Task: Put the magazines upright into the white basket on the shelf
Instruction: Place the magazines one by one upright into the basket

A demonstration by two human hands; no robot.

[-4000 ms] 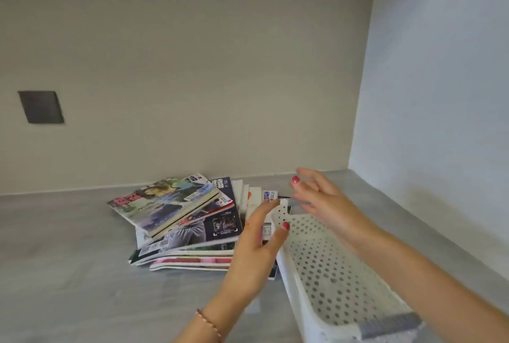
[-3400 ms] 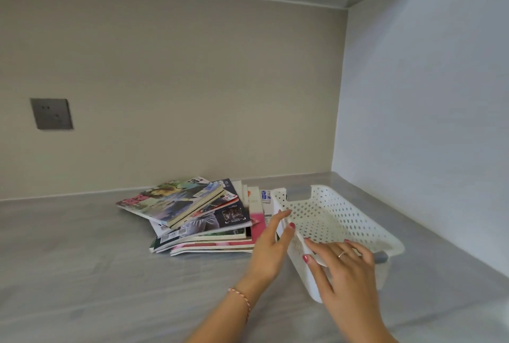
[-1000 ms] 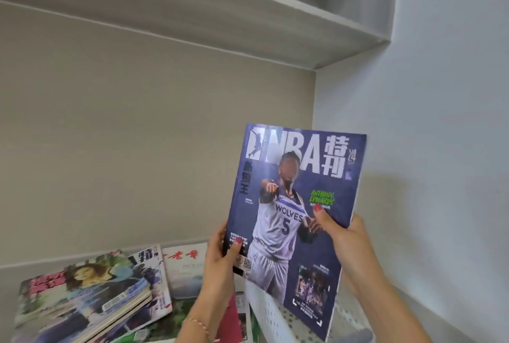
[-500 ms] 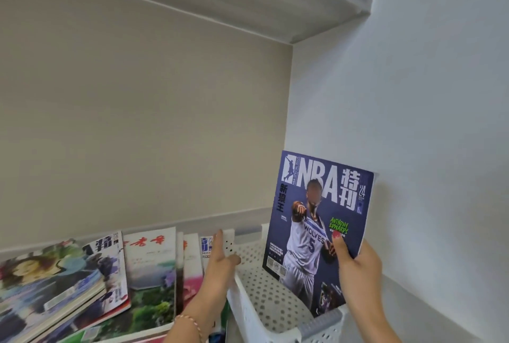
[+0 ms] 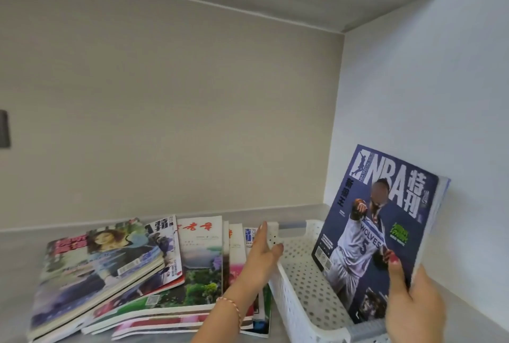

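The first magazine is going in. The right hand [image 5: 413, 307] pinches the NBA magazine [image 5: 380, 232] at its lower right edge, thumb across the cover and fingers hidden behind, and holds it upright inside the white basket [image 5: 300, 282], against the basket's far-right side. Its bottom edge is down among the perforated walls; whether it rests on the basket floor I cannot tell.

The left hand [image 5: 261, 257] lies spread and flat against the outside of the basket's left wall, fingers pointing to the back, pinching nothing, apparently steadying it.

Left of the basket, the other magazines [image 5: 132, 274] lie fanned in a loose flat pile on the shelf [image 5: 16, 260], the nearest ones just beside the basket wall.

Next, I'd judge, the right hand must seat the magazine so it leans without slumping, then let go and reach left for another from the pile.
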